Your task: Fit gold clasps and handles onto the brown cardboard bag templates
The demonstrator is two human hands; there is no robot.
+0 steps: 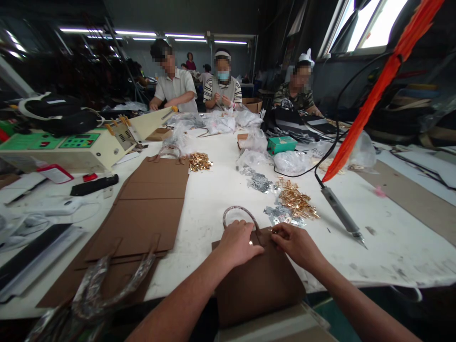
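Note:
A brown bag panel (260,289) lies before me at the table's near edge. Its looped handle (245,210), wrapped in clear plastic, stands up from the far side. My left hand (239,243) grips the panel's far edge by the handle base, thumb across the brown surface. Pinched closed at the panel's far right corner is my right hand (292,242); a bright speck shows at its fingertips, too small to name. Just beyond the hands lie a pile of gold metal fittings (297,199) and flat silver metal plates (285,216).
Stacked brown panels (149,213) with plastic-wrapped handles lie on the left. A pen-shaped electric tool (342,213) hangs on an orange cord (377,99) at right. Farther off are a green box (281,145), a cream machine (85,152) and several people around the table.

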